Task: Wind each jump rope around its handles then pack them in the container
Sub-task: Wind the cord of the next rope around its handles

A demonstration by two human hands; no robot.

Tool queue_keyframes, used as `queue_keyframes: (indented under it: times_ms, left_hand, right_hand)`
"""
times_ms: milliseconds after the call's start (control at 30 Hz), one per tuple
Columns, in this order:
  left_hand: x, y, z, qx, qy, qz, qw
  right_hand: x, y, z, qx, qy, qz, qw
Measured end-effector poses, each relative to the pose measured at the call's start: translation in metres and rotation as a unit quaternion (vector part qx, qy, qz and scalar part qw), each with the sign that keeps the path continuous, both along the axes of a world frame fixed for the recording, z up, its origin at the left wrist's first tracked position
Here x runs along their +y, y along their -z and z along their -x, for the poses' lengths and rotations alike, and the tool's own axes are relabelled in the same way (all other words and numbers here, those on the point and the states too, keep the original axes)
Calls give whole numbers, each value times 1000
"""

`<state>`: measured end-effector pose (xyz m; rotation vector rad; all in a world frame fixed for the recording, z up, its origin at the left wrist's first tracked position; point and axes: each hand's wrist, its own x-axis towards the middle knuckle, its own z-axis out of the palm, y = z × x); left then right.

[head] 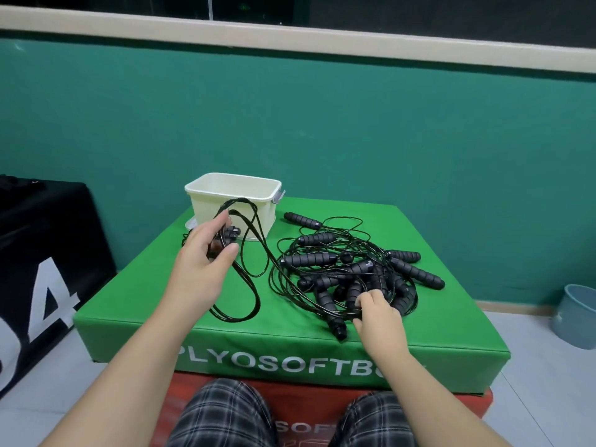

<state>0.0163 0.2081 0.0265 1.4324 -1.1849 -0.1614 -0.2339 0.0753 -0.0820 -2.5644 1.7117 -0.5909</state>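
A cream plastic container [206, 201] stands open at the back left of the green soft box [290, 346]. My left hand [201, 262] holds a pair of black jump rope handles [229, 237] just in front of the container, and their black cord [248, 291] hangs in long loops down onto the box. A tangled pile of several black jump ropes [348, 272] with ribbed foam handles lies on the right half. My right hand [375, 309] rests on the near edge of that pile, its fingers curled around the cords and handles there.
The green box sits on a red box [483, 401]. A black padded block [48, 253] with white numbers stands to the left. A blue-grey bucket [577, 317] sits on the tiled floor at the right. A green wall rises behind. My knees in plaid shorts are below.
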Motion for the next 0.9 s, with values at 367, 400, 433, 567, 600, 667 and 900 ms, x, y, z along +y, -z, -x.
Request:
queue_keyframes:
  times_ms: [367,400,433,567,600,667,900]
  left_hand:
    - [-5,22,11,-51,9,-85,995]
    - [-5,22,11,-54,9,-92,994]
    - [-5,22,12,-59,12,-100,993]
    - [-6,24,21,-90,50,-123,987]
    - [-7,25,25,-96,61,-131,985]
    - [-10,27,36,-112,83,-151,979]
    - [-34,31,78,-200,117,-229,945]
  right_hand:
    - [1,-5,8,-123,-49,109,985]
    - [2,-6,8,-133,-52,130,981]
    - [3,-9,9,-143,-56,148,977]
    - [9,-30,6,-172,-80,169,967]
    - [11,-37,3,-182,-79,154,968]
    - [16,-46,-4,-208,-75,114,969]
    - [28,-59,-24,-234,-129,162,950]
